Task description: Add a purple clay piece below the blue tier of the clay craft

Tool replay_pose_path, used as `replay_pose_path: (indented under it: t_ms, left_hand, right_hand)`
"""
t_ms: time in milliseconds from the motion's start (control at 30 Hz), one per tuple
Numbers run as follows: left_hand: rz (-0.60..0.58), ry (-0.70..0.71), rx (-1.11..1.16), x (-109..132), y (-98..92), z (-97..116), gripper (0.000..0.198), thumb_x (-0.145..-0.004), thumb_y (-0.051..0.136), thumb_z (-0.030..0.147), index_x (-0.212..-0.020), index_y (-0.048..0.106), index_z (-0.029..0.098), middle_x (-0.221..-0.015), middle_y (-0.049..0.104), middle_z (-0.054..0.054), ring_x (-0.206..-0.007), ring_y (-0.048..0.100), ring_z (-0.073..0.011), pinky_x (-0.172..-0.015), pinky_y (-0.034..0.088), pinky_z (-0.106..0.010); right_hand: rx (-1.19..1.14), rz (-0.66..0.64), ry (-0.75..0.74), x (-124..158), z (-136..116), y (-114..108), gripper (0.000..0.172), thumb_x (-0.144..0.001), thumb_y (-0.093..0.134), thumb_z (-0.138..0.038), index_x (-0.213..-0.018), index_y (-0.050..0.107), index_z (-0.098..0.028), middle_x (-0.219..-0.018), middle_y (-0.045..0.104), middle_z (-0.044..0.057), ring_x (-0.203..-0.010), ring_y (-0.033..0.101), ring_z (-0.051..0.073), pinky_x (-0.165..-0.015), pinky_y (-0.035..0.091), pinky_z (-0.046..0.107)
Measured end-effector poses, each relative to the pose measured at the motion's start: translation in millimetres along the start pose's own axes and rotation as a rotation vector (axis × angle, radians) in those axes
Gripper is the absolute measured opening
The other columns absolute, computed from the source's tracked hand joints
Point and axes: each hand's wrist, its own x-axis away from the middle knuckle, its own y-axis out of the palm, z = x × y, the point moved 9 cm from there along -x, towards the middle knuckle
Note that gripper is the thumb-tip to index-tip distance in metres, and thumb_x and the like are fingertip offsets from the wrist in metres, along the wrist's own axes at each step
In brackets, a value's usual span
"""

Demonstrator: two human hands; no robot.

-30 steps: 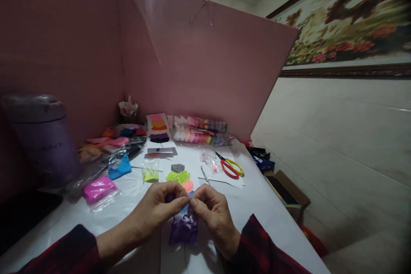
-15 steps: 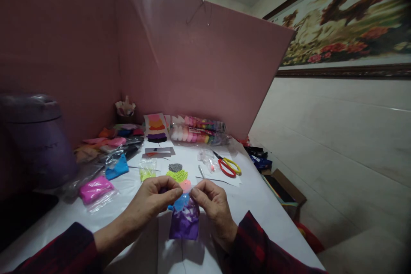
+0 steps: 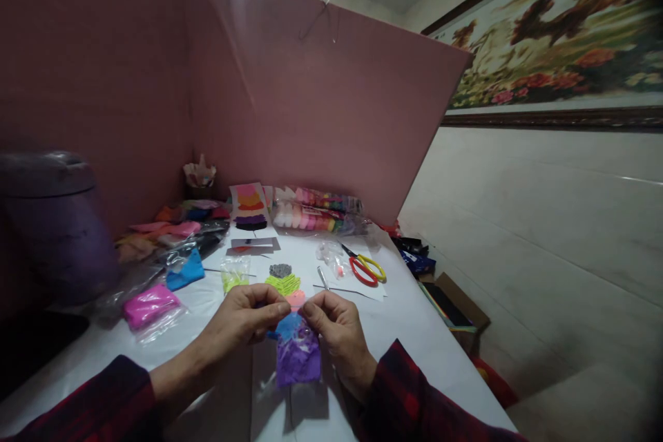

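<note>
Nearest us we noted two dark red-and-black checked sleeves (image 3: 422, 394), one on each forearm. Ahead of them both hands were raised over the white table (image 3: 414, 359), fingertips just beside each other. The right hand (image 3: 339, 328) had thumb and forefinger pinched at the top of a purple packet (image 3: 299, 362), which hung below the fingertips in the middle of the near table area, its clear film catching light. The left hand (image 3: 248, 314) had its thumb against its bent forefinger close to the packet's top; we could not tell whether it gripped the film. Just behind the packet we recorded a column of colour patches: blue (image 3: 288, 326), then salmon, partly hidden by the fingers, then ridged lime (image 3: 282, 284), then rough gray (image 3: 280, 270). Left of the hands lay a bagged magenta packet (image 3: 150, 305); a lime packet (image 3: 235, 280) sat near the left hand, and a blue packet (image 3: 185, 271) lay between those two, slightly farther back. To the right we logged a slim metallic tool (image 3: 323, 277), a small clear bag (image 3: 331, 257) and scissors (image 3: 367, 269) with one red and one yellow handle loop. Farther back were a card with coloured bands (image 3: 251, 206) and a bagged row of many-coloured packs (image 3: 311, 214), in front of a pink partition (image 3: 311, 103).
</note>
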Motion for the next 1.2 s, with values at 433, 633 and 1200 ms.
replay_pose_path:
  t_ms: [433, 633, 1200]
  left_hand:
    - [-0.038, 0.080, -0.087, 1.2, 6.0, 9.3, 0.030, -0.072, 0.069, 0.042, -0.071, 0.063, 0.013, -0.060, 0.048, 0.005, -0.054, 0.036, -0.0081, -0.049, 0.025, -0.022]
    - [0.064, 0.049, 0.006, -3.7, -10.8, 5.1, 0.029, -0.075, 0.065, 0.041, -0.068, 0.055, 0.015, -0.054, 0.044, 0.007, -0.048, 0.034, -0.0073, -0.046, 0.023, -0.022]
    - [-0.003, -0.001, 0.118, -6.3, -2.3, -5.7, 0.038, -0.071, 0.067, 0.051, -0.068, 0.047, 0.018, -0.052, 0.046, 0.008, -0.041, 0.034, -0.0055, -0.041, 0.021, -0.020]
  right_hand:
    - [0.101, -0.069, -0.019, 7.7, -0.8, 3.5, 0.034, -0.077, 0.067, -0.044, -0.065, 0.059, -0.014, -0.053, 0.047, -0.004, -0.049, 0.036, 0.007, -0.047, 0.027, 0.021]
    - [0.093, -0.093, 0.025, 9.5, 2.1, 6.2, 0.036, -0.076, 0.067, -0.046, -0.064, 0.055, -0.015, -0.049, 0.044, -0.006, -0.043, 0.035, 0.006, -0.043, 0.026, 0.021]
    - [0.083, -0.013, 0.013, 6.9, 0.4, 2.1, 0.036, -0.076, 0.065, -0.047, -0.067, 0.057, -0.014, -0.047, 0.043, -0.007, -0.039, 0.032, 0.005, -0.040, 0.024, 0.020]
